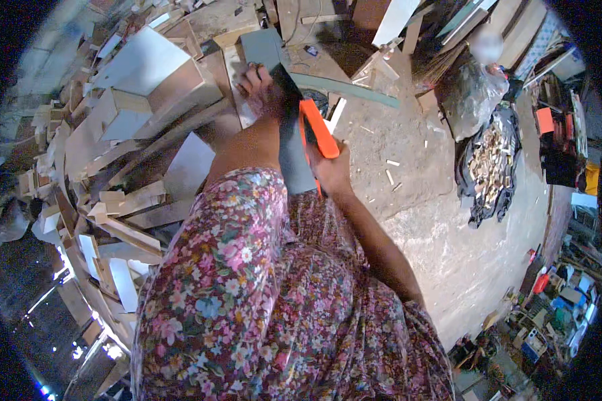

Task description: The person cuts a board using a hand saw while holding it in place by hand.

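My right hand point(334, 170) is wrapped round an orange-framed handsaw point(321, 130) that resembles a hacksaw. The saw stands at the right edge of a long dark grey board point(292, 150), which runs away from my lap. My left hand point(255, 90) rests farther up on that board, near its left edge, with its fingers bent and apart. A pale board point(234, 63) shows beneath the grey one. I cannot make out the saw's blade or where it meets the board.
Wood offcuts and panels point(144, 63) are heaped on the left. A green strip point(348, 89) lies ahead. On the right are a clear plastic bag point(475, 100) and a black sheet point(466, 167) holding wood scraps. Small slivers point(390, 177) dot the floor.
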{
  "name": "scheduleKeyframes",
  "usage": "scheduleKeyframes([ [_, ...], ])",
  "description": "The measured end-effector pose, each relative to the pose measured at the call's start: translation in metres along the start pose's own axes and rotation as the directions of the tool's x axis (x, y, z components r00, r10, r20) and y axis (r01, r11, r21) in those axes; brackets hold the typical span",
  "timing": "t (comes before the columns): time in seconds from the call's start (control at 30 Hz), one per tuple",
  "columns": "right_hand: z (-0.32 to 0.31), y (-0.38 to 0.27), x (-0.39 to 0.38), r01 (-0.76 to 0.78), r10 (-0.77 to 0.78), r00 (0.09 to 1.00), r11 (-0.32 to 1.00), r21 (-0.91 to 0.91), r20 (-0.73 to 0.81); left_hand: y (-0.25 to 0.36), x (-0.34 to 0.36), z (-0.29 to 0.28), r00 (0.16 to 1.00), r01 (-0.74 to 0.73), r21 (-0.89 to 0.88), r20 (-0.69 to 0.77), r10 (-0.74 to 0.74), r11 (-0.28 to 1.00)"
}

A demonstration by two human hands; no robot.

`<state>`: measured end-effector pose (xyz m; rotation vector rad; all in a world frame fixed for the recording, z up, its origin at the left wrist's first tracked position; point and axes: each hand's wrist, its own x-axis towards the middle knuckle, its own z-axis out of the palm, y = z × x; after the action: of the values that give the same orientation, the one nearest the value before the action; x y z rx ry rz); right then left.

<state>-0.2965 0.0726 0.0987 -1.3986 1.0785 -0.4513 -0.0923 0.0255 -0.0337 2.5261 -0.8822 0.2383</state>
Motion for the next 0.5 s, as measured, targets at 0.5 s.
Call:
scheduleKeyframes([
  [0.5,-0.025,-0.019,-0.051,-0.158,0.158,0.988,0.987,-0.005,-0.002,0.002,0.001,0.025,0.945,0.038,-0.157,-0.315,-0.086,0.987],
])
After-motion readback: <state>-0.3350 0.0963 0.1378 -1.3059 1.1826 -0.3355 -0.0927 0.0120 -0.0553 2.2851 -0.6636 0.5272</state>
